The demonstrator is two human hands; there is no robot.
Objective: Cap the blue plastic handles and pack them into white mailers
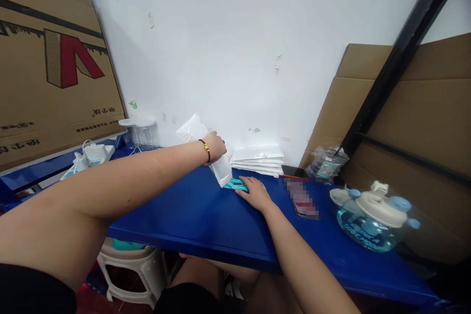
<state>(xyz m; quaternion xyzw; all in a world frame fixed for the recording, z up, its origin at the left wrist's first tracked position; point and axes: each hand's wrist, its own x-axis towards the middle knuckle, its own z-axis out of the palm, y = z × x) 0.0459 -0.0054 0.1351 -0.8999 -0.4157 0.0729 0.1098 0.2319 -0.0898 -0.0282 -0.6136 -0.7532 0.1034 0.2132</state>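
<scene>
Your left fingers [217, 143] are pinched on a white pouch [206, 149], held tilted with its lower end touching the blue shelf [191, 216]. It looks light, soft and slick, so gripping near the rim where you have it seems best. Your right hand [255, 192] lies flat, fingers spread narrow over a teal item [235, 185] just beside the pouch mouth, pressing rather than gripping. A stack of white pouches [257, 160] waits behind.

The desk [206, 221] was smooth blue-painted metal with a dull sheen. The pouch [221, 169] held by the left hand [214, 146] looked like thin matt white plastic film. The cartons [55, 73] were rough brown corrugated cardboard; the water jug [371, 221] was glossy clear plastic.
</scene>
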